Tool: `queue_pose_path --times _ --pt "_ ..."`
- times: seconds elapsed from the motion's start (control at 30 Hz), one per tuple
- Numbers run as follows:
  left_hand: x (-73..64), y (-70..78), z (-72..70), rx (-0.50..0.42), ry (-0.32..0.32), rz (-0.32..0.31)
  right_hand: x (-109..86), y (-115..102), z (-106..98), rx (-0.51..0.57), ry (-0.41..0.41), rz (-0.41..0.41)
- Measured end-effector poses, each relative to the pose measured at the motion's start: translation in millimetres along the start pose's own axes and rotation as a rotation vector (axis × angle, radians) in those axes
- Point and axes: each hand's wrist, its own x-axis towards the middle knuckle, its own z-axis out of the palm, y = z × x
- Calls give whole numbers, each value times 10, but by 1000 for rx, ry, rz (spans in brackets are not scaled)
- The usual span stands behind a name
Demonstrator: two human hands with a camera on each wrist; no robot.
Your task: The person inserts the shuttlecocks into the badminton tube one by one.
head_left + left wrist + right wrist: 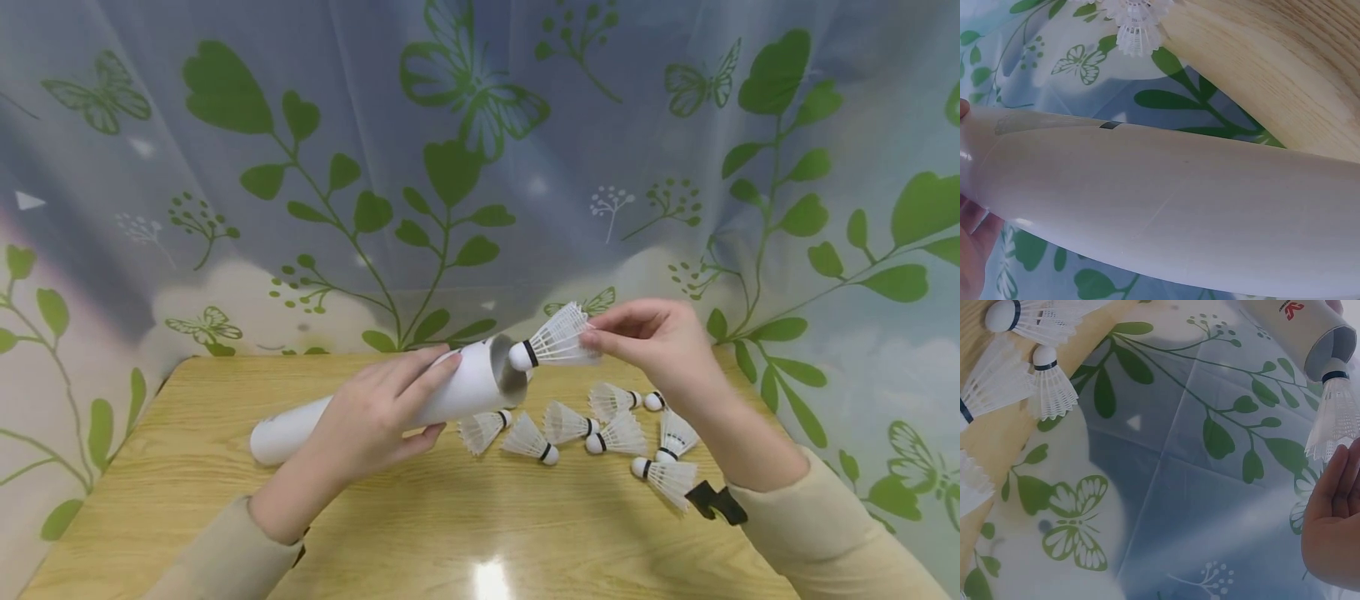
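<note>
My left hand (378, 408) grips a white cylindrical tube (292, 429), tilted with its open end up to the right. In the left wrist view the white tube (1166, 200) spans the picture, with fingers at its left edge. My right hand (667, 346) pinches a white shuttlecock (558, 337) by its feather-end rim. The cork of that shuttlecock points at the tube's mouth. The right wrist view has the held shuttlecock (1338, 412) with its cork at the opening of the tube (1304, 328), which bears a red mark.
Several shuttlecocks (528, 439) lie scattered on the wooden table (420, 533), right of the tube and below the right hand. One shuttlecock (667, 479) lies nearest the right sleeve. A curtain (360, 167) with green leaves and butterflies hangs behind the table.
</note>
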Motion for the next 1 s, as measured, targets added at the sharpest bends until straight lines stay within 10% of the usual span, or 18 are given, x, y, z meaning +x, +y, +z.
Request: queue_pose_path --times 1.0 --pt "29 3 33 19 33 17 -9 35 533 -246 -164 -280"
